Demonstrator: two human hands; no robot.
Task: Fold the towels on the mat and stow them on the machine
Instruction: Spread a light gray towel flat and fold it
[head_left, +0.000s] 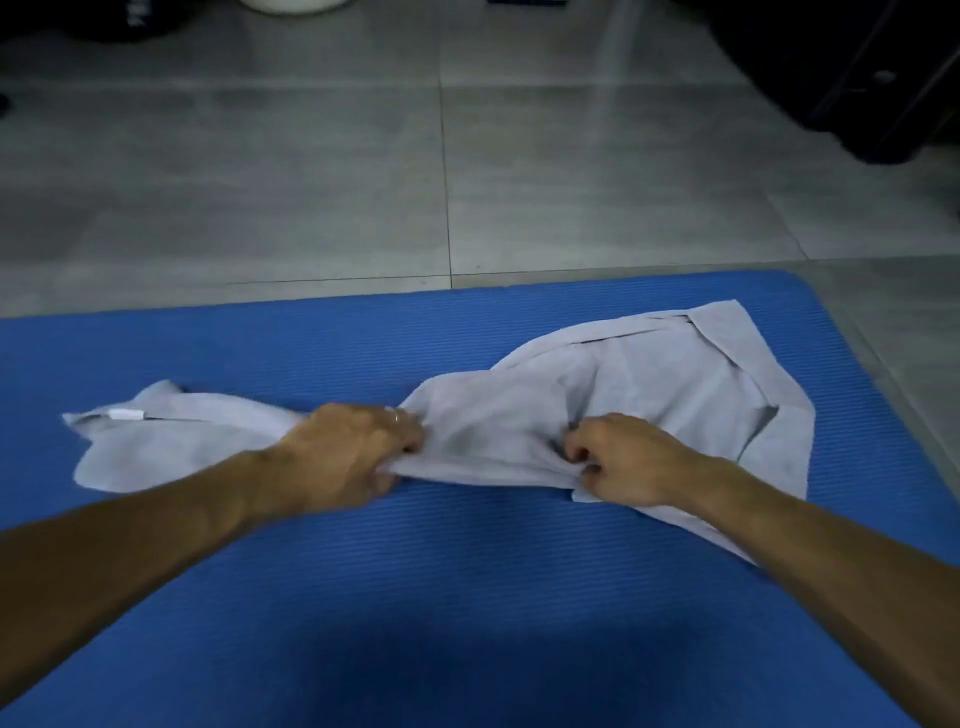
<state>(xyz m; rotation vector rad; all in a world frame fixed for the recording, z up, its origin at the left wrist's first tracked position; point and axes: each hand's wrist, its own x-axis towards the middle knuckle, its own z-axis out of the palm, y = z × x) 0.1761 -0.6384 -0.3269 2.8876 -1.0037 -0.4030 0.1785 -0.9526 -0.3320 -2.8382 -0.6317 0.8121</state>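
Nearest me, at six o'clock, is bare ribbed blue foam mat (467, 623), with my two forearms running up across it from the lower corners. That open strip of mat between me and the cloth is the room I have for drawing anything toward myself.

My left hand (348, 454) sits just left of centre, fingers curled round a bunched ridge of the pale grey, crumpled cloth towel (649, 395), with a ring showing on one finger. My right hand (626, 460) is at about three o'clock from the left one, near it but apart, fingers also curled and pinching the towel's near edge. The stretch of fabric between them sags in a shallow fold.

The towel's long axis runs roughly from nine o'clock to two o'clock across the mat. The shorter tail trails out to nine o'clock past my left hand and ends in a rumpled corner with a small white label (126, 414). The larger mass lies beyond and to the right of my right hand, layered on itself with loose flaps turned over, so my right hand is nearer the bulk. I judge it needs spreading flat before any fold.

At two o'clock the towel's far corner comes close to the mat's rounded far-right corner, leaving little room there; at ten o'clock there is plenty of mat. Beyond the far edge lies grey tiled floor (311, 182), and at one o'clock a dark, indistinct object (857, 78); whether that is the machine I cannot tell.
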